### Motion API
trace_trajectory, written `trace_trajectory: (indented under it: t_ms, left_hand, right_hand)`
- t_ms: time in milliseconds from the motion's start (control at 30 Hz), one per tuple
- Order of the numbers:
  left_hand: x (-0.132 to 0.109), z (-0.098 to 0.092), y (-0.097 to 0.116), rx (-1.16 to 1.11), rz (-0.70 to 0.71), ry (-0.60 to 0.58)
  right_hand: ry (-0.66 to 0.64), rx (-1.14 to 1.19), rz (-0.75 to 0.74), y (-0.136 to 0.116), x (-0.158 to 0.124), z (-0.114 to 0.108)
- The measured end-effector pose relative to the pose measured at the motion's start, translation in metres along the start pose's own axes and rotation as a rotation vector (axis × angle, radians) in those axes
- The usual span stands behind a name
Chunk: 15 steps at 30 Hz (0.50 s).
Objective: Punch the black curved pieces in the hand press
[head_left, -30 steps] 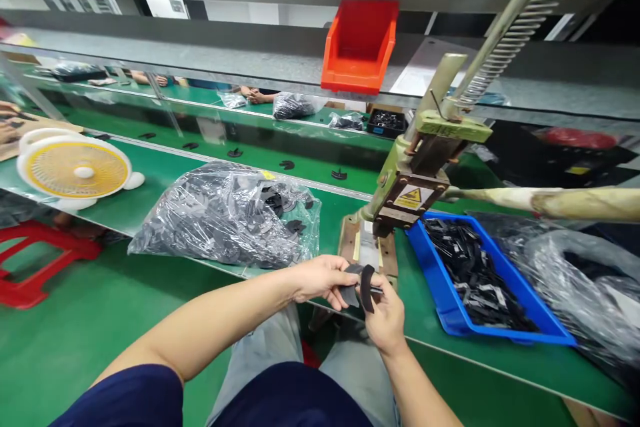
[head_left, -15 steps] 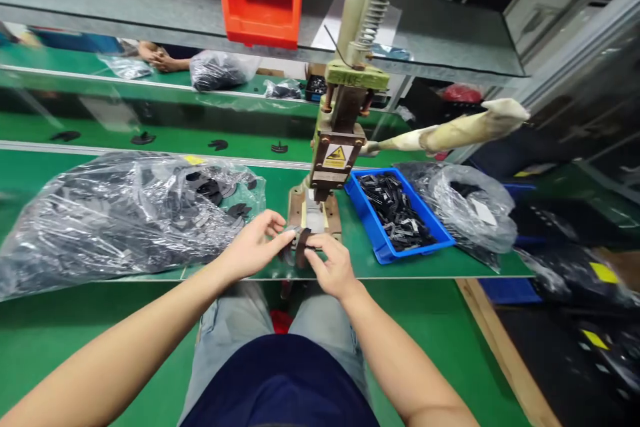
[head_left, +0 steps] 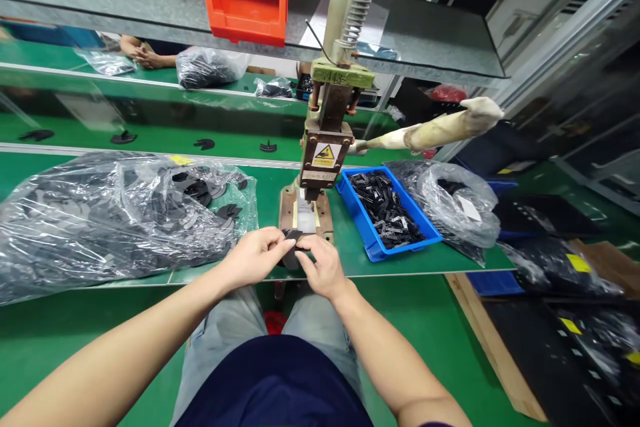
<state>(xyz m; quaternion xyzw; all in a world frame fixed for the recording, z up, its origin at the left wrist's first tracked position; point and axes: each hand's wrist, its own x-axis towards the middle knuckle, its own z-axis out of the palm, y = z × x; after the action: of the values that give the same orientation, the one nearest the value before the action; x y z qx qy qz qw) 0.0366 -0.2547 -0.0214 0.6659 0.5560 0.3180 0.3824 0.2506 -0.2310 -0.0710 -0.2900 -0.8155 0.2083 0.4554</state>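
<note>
The operator sits at a green bench [head_left: 360,267], both bare hands at work directly before a lever press [head_left: 325,137]. The left hand [head_left: 257,255] has thumb and fingers pinched on a dark curved piece [head_left: 290,258]; the right hand [head_left: 320,265] grips the same piece from the opposite side, fingers likewise drawn together. The piece is held at the bench's front edge, just in front of the press base [head_left: 285,213]. Fingers cover much of it, so its full outline cannot be confirmed.

The press carries a yellow triangular warning label [head_left: 326,155]; its wrapped handle [head_left: 440,132] extends to the right. Beside the base on that side stands a blue tray [head_left: 369,240] filled with small black parts [head_left: 383,203]. A clear plastic bag [head_left: 457,197] lies against the tray's far right side.

To the left of the hands rests a large clear bag [head_left: 120,220] of dark flat pieces, some showing near its right end. Beyond it, four dark pieces [head_left: 204,143] sit spaced apart in a row on a green strip [head_left: 165,140]. An orange-red bin [head_left: 245,25] stands on the shelf [head_left: 125,7] above. Across the way, another person's hands [head_left: 146,58] rest together.
</note>
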Motion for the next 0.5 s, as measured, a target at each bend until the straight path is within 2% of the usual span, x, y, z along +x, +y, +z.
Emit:
trace_trajectory:
  t_ms: [167,300,333,467,500]
  left_hand:
    - [0.006,-0.001,-0.003,-0.235,-0.08,-0.121]
    - [0.005,0.003,-0.005,-0.365,-0.041,0.027]
    - [0.004,0.005,-0.005,-0.419,-0.033,0.018]
    - [-0.001,0.015,-0.005,-0.554,-0.05,-0.277]
    - [-0.001,0.017,-0.007,-0.539,-0.052,-0.313]
  right_hand:
    - [0.032,0.051,-0.031,-0.005,-0.001,-0.005]
    - [0.048,0.075,-0.008,-0.01,0.001,-0.016]
    - [0.044,0.084,0.011,-0.011,0.001,-0.02]
    - [-0.057,0.15,0.123,-0.018,0.004,-0.039]
    - [-0.096,0.163,0.158,-0.02,0.005,-0.044]
